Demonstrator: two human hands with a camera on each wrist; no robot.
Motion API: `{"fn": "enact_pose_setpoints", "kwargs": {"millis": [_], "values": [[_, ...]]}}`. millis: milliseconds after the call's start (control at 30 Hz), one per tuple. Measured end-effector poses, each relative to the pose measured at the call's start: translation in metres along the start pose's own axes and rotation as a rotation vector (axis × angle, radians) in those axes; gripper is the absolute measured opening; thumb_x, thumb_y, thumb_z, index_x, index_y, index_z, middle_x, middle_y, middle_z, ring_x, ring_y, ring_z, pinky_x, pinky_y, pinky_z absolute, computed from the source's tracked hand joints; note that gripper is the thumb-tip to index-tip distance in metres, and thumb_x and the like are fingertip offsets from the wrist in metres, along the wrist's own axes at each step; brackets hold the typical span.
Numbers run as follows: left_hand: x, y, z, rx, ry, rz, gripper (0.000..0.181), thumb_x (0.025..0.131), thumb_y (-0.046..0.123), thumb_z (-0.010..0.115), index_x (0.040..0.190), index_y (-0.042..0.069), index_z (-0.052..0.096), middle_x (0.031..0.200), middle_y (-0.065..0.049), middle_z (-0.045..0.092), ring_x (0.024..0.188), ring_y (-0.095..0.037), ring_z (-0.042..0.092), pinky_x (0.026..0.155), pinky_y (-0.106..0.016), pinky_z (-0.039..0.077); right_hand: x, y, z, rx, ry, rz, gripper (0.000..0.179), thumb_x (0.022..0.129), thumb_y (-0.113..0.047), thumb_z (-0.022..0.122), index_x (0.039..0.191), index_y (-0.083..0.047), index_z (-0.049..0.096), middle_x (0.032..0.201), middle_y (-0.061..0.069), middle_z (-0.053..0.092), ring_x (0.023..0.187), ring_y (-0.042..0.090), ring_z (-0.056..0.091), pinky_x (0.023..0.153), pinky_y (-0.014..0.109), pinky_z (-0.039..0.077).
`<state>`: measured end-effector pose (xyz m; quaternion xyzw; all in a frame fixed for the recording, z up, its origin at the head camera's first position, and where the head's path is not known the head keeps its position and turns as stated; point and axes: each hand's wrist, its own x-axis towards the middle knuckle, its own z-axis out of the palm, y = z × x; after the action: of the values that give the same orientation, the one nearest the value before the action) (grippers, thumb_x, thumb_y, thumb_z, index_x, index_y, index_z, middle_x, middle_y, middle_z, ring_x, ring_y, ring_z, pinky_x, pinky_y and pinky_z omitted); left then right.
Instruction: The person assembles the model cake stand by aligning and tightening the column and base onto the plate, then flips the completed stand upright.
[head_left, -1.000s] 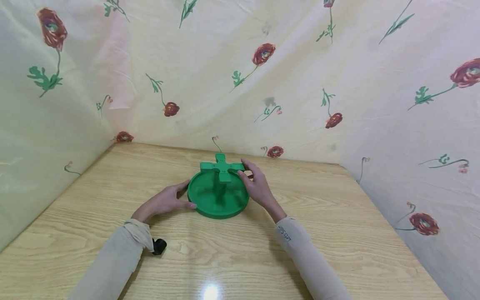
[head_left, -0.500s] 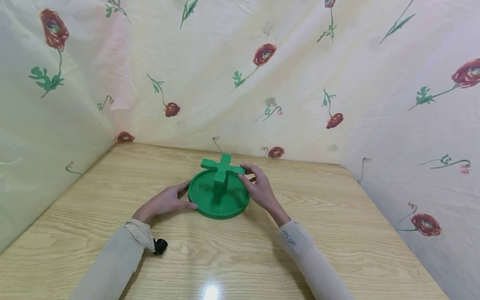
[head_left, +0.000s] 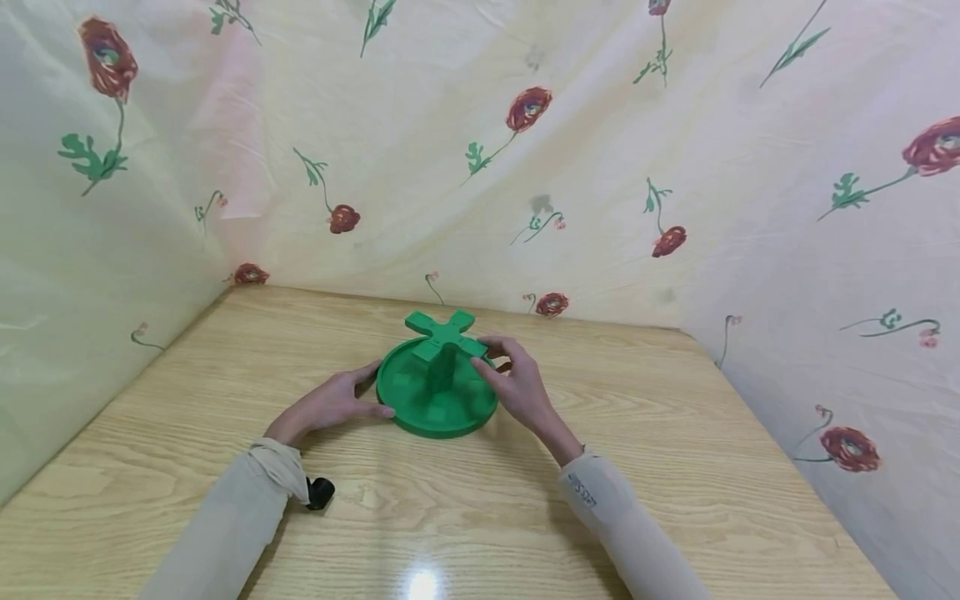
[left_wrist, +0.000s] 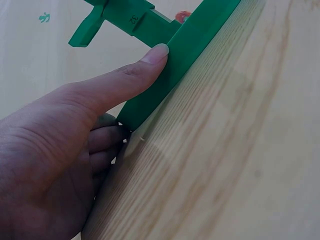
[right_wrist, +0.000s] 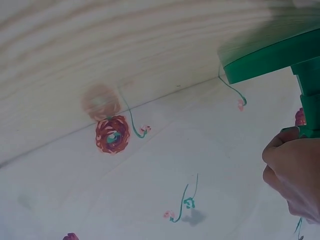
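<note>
A green round base (head_left: 401, 408) with a raised rim stands on the wooden table. From its middle rises a green post (head_left: 441, 375), topped by a flat green four-armed cross (head_left: 446, 333). At the base's left side my left hand (head_left: 333, 402) holds the rim, thumb in front and fingers behind. In the left wrist view the thumb lies along the rim's outer wall (left_wrist: 187, 55). My right hand (head_left: 519, 382) pinches the end of the cross's near right arm between thumb and fingers. The right wrist view shows that hand (right_wrist: 297, 170) at the picture's edge, partly cut off.
The light wooden table (head_left: 675, 450) runs back to a flower-printed cloth (head_left: 600, 167) that hangs behind and at both sides. A small black object (head_left: 320, 493) sits by the left sleeve's cuff (head_left: 277, 467).
The cross has turned clockwise as seen from above. My right hand has moved slightly nearer with the arm it pinches. The left hand and the base have stayed in place.
</note>
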<state>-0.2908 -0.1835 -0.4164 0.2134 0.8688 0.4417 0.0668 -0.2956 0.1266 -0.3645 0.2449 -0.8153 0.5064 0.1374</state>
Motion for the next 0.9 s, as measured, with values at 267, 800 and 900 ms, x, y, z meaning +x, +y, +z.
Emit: {"fn": "enact_pose_setpoints", "kwargs": {"millis": [267, 800, 900], "values": [[0.000, 0.000, 0.000, -0.007, 0.000, -0.001, 0.101, 0.091, 0.039, 0.082, 0.164, 0.000, 0.022, 0.165, -0.025, 0.026, 0.152, -0.044, 0.021, 0.119, -0.061, 0.025, -0.004, 0.007, 0.005, 0.007, 0.047, -0.025, 0.032, 0.097, -0.006, 0.074, 0.126, 0.006, 0.066, 0.113, 0.019, 0.067, 0.104, 0.035, 0.062, 0.082, 0.046, 0.054], [0.001, -0.002, 0.000, -0.035, 0.000, -0.005, 0.105, 0.089, 0.042, 0.083, 0.164, 0.002, 0.022, 0.166, -0.023, 0.026, 0.153, -0.041, 0.021, 0.120, -0.059, 0.025, -0.017, -0.007, 0.019, -0.004, 0.092, -0.056, 0.031, 0.095, -0.009, 0.076, 0.121, 0.007, 0.068, 0.111, 0.016, 0.070, 0.101, 0.037, 0.065, 0.085, 0.045, 0.057], [0.002, -0.001, 0.000, -0.035, -0.004, -0.005, 0.104, 0.089, 0.041, 0.083, 0.164, 0.003, 0.022, 0.166, -0.023, 0.026, 0.153, -0.040, 0.021, 0.120, -0.059, 0.025, -0.019, -0.010, 0.018, -0.010, 0.104, -0.071, 0.027, 0.095, -0.007, 0.076, 0.118, 0.007, 0.069, 0.109, 0.016, 0.072, 0.100, 0.034, 0.067, 0.084, 0.048, 0.057]]}}
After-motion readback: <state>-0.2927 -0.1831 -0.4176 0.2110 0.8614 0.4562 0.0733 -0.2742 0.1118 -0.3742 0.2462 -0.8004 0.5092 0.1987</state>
